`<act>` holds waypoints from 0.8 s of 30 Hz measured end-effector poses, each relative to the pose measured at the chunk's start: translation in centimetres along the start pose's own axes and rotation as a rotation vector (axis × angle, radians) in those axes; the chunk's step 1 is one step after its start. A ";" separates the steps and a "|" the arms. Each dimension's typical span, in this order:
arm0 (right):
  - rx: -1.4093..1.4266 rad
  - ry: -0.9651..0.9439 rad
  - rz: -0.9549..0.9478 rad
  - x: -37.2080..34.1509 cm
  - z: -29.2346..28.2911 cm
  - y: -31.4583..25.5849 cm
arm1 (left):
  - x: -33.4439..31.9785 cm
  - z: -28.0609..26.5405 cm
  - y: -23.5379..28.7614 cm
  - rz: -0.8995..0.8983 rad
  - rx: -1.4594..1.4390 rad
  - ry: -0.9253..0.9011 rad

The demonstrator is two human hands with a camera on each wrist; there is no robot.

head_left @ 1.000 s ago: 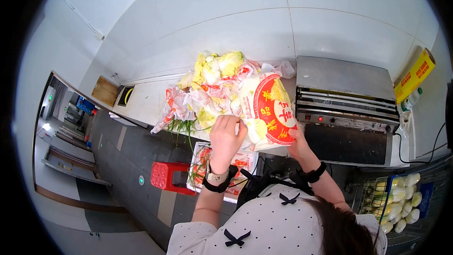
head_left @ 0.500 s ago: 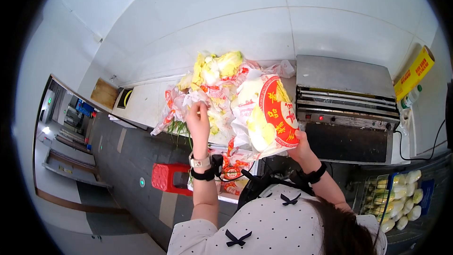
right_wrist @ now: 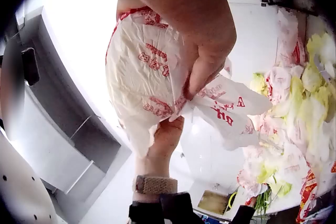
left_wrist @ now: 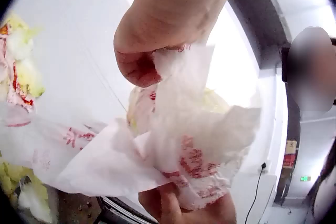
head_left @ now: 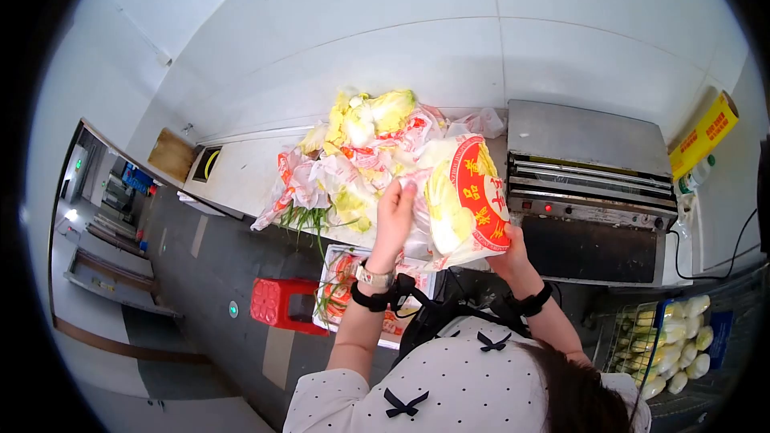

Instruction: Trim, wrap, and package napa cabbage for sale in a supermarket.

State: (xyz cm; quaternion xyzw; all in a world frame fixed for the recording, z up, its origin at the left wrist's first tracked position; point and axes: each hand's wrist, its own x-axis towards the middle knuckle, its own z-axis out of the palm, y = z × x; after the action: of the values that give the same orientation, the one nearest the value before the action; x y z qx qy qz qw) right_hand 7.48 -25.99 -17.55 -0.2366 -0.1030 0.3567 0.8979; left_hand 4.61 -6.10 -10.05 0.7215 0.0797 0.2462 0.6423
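In the head view, a napa cabbage [head_left: 451,212] is partly wrapped in white paper with a red printed band [head_left: 475,184]. My right hand [head_left: 511,255] grips the bundle from its lower right side, fingers curled round the paper. On the other side my left hand [head_left: 393,220] is raised close to the cabbage. The left wrist view shows that hand [left_wrist: 168,24] with fingers curled, pinching a loose flap of the white paper [left_wrist: 181,77]. From the right wrist, the printed paper [right_wrist: 144,71] covers most of the cabbage under my palm.
Loose cabbage leaves [head_left: 381,112] and crumpled wrappers [head_left: 309,172] cover the counter behind. A wrapping machine [head_left: 589,144] stands to the right. Below are a red stool [head_left: 269,302], a white box [head_left: 341,255] of printed wrappers and a basket of wrapped cabbages [head_left: 678,341].
My left hand moved left, away from the cabbage, then came back right to the paper's loose edge. The right hand keeps its grip, with the bundle shifting slightly.
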 end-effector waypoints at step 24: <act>0.330 -0.136 -0.224 0.6 0.7 -0.3 | 20.0 -23.8 -15.7 -0.149 -0.157 0.226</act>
State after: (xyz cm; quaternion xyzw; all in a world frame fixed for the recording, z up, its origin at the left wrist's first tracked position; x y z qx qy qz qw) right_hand 7.86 -25.52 -16.75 -0.0486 -0.1293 0.2818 0.9495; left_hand 14.19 26.23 -18.88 0.6289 0.1854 0.2832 0.6999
